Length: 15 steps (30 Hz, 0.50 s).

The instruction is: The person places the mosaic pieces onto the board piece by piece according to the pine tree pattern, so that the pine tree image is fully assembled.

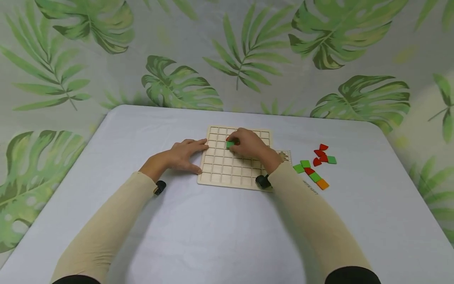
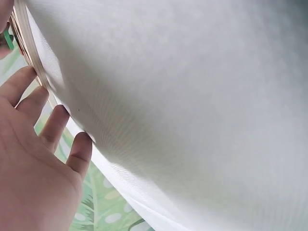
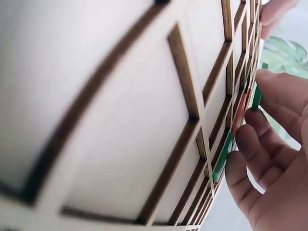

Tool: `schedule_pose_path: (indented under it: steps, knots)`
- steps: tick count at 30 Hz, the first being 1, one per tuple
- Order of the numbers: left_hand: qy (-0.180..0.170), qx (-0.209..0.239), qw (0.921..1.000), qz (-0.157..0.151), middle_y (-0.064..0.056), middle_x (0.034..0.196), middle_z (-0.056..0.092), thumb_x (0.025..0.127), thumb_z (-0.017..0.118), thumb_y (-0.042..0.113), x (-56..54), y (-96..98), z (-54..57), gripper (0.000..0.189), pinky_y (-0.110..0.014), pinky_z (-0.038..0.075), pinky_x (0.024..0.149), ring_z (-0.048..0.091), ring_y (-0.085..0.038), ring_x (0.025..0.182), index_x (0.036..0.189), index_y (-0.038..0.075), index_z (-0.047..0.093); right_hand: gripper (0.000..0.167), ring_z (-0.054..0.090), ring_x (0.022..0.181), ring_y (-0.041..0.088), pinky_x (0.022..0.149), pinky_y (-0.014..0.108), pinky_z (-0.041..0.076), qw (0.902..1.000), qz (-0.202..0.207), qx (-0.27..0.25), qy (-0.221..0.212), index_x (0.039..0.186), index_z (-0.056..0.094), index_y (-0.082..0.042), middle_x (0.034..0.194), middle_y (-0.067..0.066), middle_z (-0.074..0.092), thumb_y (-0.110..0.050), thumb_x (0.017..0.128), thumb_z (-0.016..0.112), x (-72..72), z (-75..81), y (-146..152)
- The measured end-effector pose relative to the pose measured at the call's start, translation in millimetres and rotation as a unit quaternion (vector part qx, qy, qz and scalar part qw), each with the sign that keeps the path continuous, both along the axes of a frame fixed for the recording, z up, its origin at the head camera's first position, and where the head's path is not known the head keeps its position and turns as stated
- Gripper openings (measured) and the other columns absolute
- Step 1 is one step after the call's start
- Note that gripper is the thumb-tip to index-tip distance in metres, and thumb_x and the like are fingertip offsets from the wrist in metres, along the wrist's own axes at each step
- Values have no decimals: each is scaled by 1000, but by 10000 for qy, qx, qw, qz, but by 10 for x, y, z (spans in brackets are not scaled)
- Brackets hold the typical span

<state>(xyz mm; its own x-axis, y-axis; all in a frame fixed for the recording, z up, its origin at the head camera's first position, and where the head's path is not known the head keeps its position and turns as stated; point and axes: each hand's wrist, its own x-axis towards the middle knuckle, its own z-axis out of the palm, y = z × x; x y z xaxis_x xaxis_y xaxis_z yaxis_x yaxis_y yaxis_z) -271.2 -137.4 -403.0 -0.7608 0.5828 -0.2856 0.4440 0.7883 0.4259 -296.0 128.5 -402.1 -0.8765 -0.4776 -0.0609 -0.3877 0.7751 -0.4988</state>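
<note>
A wooden board (image 1: 221, 170) with a grid of square cells lies on the white table. My right hand (image 1: 248, 144) is over its upper middle. In the right wrist view, the thumb and a finger pinch a green square tile (image 3: 258, 91) on edge, just off the board. Below it in that view, a red piece (image 3: 239, 113) and another green tile (image 3: 223, 158) lie at the grid, close to the other fingertips. My left hand (image 1: 182, 154) has its fingers spread and touches the board's left edge. The right hand partly hides the pieces in the head view.
Right of the board lie loose red pieces (image 1: 320, 153), green squares (image 1: 305, 163) and an orange square (image 1: 322, 184). A small printed card (image 1: 285, 154) shows between the board and the right sleeve (image 1: 312, 213). A leaf-patterned cloth (image 1: 248, 51) hangs behind the table.
</note>
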Motion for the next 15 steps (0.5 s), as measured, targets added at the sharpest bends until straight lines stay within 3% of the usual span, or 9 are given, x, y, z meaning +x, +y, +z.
schedule_pose_path:
  steps: [15]
  knots:
    - [-44, 117, 9999, 58, -3, 169, 15, 82, 77, 38, -3, 15, 4, 86, -64, 18, 117, 15, -35, 154, 155, 19, 35, 35, 60, 108, 24, 95, 38, 50, 9988, -27, 487, 63, 129, 65, -9, 120, 10, 62, -22, 97, 63, -2, -2, -45]
